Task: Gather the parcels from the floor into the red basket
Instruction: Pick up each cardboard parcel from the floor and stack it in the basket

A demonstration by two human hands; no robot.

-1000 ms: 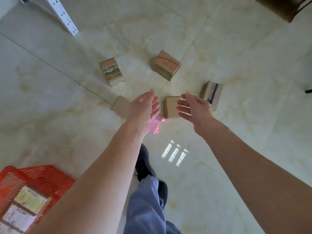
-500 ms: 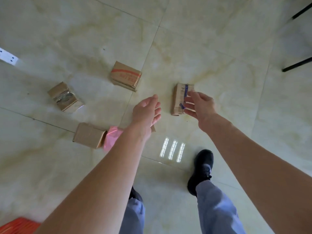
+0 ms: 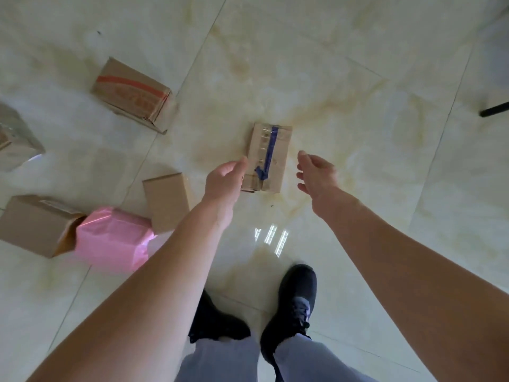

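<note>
Parcels lie scattered on the pale tiled floor (image 3: 344,78) ahead of my feet. My left hand (image 3: 224,180) and right hand (image 3: 316,172) reach forward on either side of the blue-taped box (image 3: 268,158), which lies flat in the middle of the floor with its long side running near to far. Both hands are open, fingers loosely curled, and neither grip has hold of anything. My left fingertips overlap the box's left edge in this view; whether they touch it I cannot tell. My right hand is apart from the box, off its right side.

Farther away and to the left lies the red-printed box (image 3: 132,93), turned at an angle, beside a tile seam. Near my left forearm a plain box (image 3: 166,201) lies flat, partly hidden by the arm. Left of that sits a pink bag (image 3: 113,238), glossy and crumpled, touching a brown box (image 3: 38,224) at its left, whose end looks open. At the far left edge a box wrapped in clear tape (image 3: 13,139) is cut off by the frame.

My two black shoes (image 3: 292,301) stand on the near floor below grey trouser legs (image 3: 225,359). At the right edge a dark leg (image 3: 494,108) of some furniture shows, well apart from the parcels. The red basket is out of view.
</note>
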